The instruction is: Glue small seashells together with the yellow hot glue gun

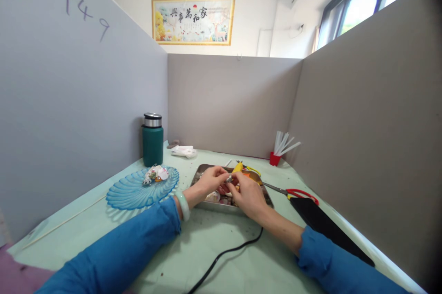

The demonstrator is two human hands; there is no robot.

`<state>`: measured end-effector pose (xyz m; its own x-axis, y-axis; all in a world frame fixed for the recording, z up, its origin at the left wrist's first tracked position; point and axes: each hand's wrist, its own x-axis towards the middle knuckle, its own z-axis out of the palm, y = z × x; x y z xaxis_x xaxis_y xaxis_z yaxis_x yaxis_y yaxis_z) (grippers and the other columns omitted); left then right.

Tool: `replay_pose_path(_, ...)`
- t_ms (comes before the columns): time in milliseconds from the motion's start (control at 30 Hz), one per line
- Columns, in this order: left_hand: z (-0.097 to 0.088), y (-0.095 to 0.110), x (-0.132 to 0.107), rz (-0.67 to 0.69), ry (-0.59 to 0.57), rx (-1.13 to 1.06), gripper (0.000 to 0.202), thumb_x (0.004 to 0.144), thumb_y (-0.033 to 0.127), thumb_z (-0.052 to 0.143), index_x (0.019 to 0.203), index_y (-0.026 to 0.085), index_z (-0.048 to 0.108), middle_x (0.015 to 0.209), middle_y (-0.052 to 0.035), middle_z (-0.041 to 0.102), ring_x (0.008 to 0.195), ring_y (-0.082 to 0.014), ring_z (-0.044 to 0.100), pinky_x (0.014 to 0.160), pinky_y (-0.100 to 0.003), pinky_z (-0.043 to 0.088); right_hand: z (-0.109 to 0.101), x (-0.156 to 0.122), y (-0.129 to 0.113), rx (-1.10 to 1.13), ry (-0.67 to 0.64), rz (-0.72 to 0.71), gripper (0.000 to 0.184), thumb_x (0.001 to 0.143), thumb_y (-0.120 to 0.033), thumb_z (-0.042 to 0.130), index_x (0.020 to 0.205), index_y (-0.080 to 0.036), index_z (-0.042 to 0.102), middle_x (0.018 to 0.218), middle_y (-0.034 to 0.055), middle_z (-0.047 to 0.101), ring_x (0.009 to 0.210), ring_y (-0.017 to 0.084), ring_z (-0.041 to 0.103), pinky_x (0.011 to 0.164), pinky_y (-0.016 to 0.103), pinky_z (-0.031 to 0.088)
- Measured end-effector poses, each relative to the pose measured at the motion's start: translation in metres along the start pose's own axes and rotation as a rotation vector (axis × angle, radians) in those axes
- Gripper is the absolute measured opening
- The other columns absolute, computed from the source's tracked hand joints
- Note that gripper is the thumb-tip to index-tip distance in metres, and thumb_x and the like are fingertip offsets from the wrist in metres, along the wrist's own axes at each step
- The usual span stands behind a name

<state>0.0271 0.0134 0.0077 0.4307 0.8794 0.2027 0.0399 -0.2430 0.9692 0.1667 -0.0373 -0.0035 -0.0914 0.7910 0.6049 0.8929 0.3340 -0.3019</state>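
Observation:
Above a metal tray (229, 210) my left hand (210, 181) and my right hand (247, 191) meet, fingers closed in a pinch. Between their fingertips is a small grey-white piece (229, 178), too small to make out fully; it looks like a shell. Seashells (213, 197) lie in the tray under my hands, partly hidden by them. A yellow tool (238, 168), perhaps a glue gun, rests at the tray's far side behind my right hand. To the left, a blue fluted plate (126, 193) carries a small cluster of shells (156, 175).
A green bottle (153, 146) stands behind the plate. Red-handled scissors (300, 194) and a black flat strip (328, 227) lie at right. White sticks fill a red cup (275, 159). A black cord (228, 252) crosses the front; grey panels (235, 100) enclose the table.

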Motion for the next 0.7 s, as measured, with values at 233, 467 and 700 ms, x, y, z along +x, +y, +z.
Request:
replay_pose_path(233,0.0001,0.0015,-0.0007,0.039,0.023,-0.013,0.017,0.071,0.027,0.059,0.075,0.012,0.051,0.060,0.0006,0.057,0.046,-0.0086,0.056,0.047,-0.021,0.047,-0.0023,0.0005,-0.0031,0.010,-0.020,-0.003,0.017,0.082,-0.031,0.046,0.093,-0.020,0.054,0.081,0.0012,0.062,0.069,0.013,0.055,0.059,0.022,0.031)
replay_pose_path(467,0.0003,0.0028,-0.0014,0.036,0.030,0.000,0.014,0.072,0.024,0.057,0.075,0.011,0.053,0.058,0.0007,0.057,0.046,-0.0081,0.055,0.049,-0.021,0.047,-0.0005,0.0001,-0.0012,0.033,-0.019,-0.009,0.018,0.083,-0.034,0.046,0.093,-0.021,0.053,0.081,0.0012,0.062,0.070,0.013,0.055,0.059,0.022,0.031)
replay_pose_path(700,-0.0017,-0.0020,0.0009,0.052,-0.004,-0.013,0.014,0.072,0.023,0.057,0.078,0.010,0.055,0.062,-0.0005,0.057,0.048,-0.0082,0.056,0.050,-0.021,0.048,-0.0023,0.0007,-0.0020,0.027,-0.032,0.006,0.018,0.083,-0.034,0.046,0.092,-0.020,0.053,0.081,0.0014,0.061,0.069,0.013,0.054,0.058,0.022,0.030)
